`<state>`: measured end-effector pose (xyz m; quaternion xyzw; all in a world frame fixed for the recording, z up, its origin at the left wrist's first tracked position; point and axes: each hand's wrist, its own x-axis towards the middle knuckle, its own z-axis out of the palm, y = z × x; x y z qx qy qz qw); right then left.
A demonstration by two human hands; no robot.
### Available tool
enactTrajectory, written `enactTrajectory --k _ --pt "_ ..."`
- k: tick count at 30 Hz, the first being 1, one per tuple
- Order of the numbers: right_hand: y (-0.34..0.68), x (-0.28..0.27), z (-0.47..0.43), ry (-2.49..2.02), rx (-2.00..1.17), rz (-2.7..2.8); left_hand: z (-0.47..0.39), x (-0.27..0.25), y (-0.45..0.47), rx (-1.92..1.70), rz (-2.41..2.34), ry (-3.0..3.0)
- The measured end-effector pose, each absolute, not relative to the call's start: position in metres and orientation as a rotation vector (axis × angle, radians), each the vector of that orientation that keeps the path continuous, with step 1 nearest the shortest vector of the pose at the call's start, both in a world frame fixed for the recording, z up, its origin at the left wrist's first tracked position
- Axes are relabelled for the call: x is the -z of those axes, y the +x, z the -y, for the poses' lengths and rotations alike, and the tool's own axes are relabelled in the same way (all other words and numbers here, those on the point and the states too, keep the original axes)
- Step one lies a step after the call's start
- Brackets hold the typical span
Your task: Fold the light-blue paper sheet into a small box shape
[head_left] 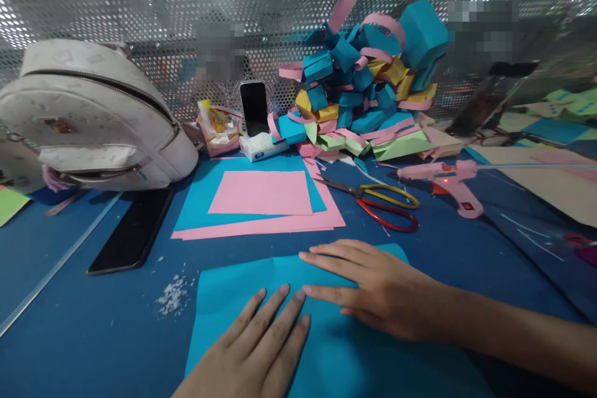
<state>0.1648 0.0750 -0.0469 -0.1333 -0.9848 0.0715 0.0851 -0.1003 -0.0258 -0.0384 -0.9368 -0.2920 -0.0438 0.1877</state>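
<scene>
A large sheet of blue paper [233, 283] lies in front of me, with a faint crease near its far edge. My left hand [254, 348] rests on it with outstretched fingers. My right hand [377, 289] also lies on the sheet, coming in from the right, its fingers extended and pointing left. The fingertips of both hands are close together near the sheet's middle. Beyond the sheet is a stack of pink paper [261, 193] and blue paper [200, 189]. Scissors [361, 191] with one yellow and one red handle lie beside the stack.
A pink glue gun [448, 177] lies at right, its cord running toward me. Behind stands a pile of folded paper pieces [359, 81]. At left are a white backpack [102, 118], a black phone [133, 233] and small white flakes [173, 295]. Another phone [254, 109] leans against the perforated screen.
</scene>
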Motion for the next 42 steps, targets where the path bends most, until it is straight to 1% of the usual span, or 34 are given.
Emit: enactTrajectory --k 5,12,19,27,36,42 --pt "0.163 0.042 -0.074 -0.395 -0.166 2.926 0.027 0.041 -0.100 0.126 0.810 -2.635" --pt "0.159 0.029 -0.066 -0.511 -0.048 2.870 0.027 0.035 -0.103 0.128 0.806 -2.692" --pt "0.136 0.016 -0.072 -0.549 -0.096 2.955 0.030 0.035 -0.103 0.139 0.836 -2.740" --pt "0.105 -0.002 -0.089 -0.412 -0.155 3.066 0.034 0.048 -0.108 0.150 0.960 -2.933" --pt "0.067 -0.004 -0.098 -0.270 -0.148 3.166 0.037 0.030 -0.111 0.176 1.044 -3.116" --pt "0.039 -0.004 -0.097 -0.112 -0.023 3.164 0.037 0.017 -0.111 0.020 1.085 -3.203"
